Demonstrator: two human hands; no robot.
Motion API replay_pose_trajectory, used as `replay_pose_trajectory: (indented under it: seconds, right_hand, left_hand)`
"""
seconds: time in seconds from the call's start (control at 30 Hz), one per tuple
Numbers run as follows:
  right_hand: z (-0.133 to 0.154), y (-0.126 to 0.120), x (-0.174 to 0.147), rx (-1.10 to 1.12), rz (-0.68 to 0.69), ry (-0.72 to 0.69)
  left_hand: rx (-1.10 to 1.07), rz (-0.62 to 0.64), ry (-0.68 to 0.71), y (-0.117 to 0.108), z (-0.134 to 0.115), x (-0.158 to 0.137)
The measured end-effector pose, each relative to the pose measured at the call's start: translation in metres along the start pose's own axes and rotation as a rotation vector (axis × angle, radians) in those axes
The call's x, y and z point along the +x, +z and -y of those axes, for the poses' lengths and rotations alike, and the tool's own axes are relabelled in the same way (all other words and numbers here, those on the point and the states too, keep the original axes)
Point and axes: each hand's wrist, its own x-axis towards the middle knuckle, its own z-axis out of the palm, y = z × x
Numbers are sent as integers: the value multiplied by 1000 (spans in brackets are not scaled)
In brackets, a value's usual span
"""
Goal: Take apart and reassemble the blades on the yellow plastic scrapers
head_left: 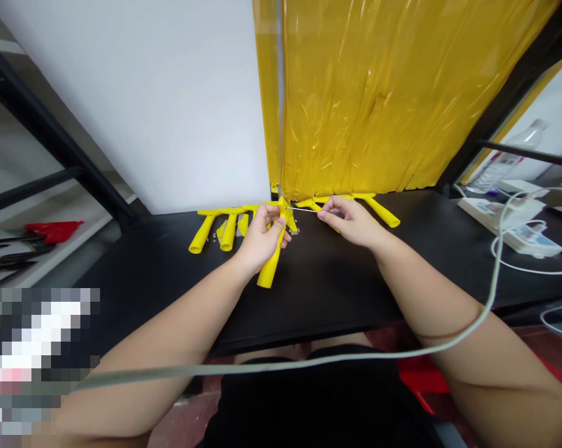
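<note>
My left hand (262,238) is closed around a yellow T-shaped plastic handle (270,269), whose hollow round end points toward me. In my right hand (353,223) is a thin metal rod (304,210), pinched between the fingers. Its far tip meets the crosspiece of the handle; the end inside my fingers is hidden. Two similar yellow handles (201,235) lie on the black table (327,292) left of my left hand, with small yellow pieces (242,225) and tiny metal bits beside them. Beyond my right hand lies another yellow handle (386,211), partly covered by the hand.
A white panel (168,106) and yellow plastic film (369,99) stand along the table's back. A pale cable (309,359) crosses in front of my arms. At right are white boxes with wires (518,230) and a clear bottle (505,162); at left, a shelf holds a red item (54,231).
</note>
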Motion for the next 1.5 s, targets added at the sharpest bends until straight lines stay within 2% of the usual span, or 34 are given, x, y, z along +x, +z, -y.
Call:
replay_pose_trajectory:
  seconds: [0.07,0.13,0.23,0.33,0.4,0.53,0.7,0.9,1.13,1.33,1.5]
  right_hand:
    - [1,2,1,73,18,73]
    - [2,5,1,177,56,168]
    - [7,10,0,388,121,268]
    - [10,12,-2,603,211,288]
    - [10,13,-2,654,235,290]
    - [1,14,0,555,169,341]
    - [-4,20,2,527,213,416]
    - [2,28,-1,573,186,268]
    - [0,27,2,507,189,392]
    - [-2,32,-1,474,104,257]
    - [-5,31,2,328,45,289]
  left_hand:
    - [108,4,112,-1,2,-1]
    - [165,12,161,-3,2,-1]
    - [198,-4,160,-8,2,0]
    - [206,-42,155,-13,3,2]
    - [184,-58,132,-15,3,4]
    - [170,-46,97,-17,4,5]
    - [268,-12,145,-18,3,3]
    - [279,-46,149,-21,0,4]
    - [345,-62,161,-20,-4,3]
    - [430,-73,179,-22,-4,5]
    - [423,-41,176,-24,-1,7]
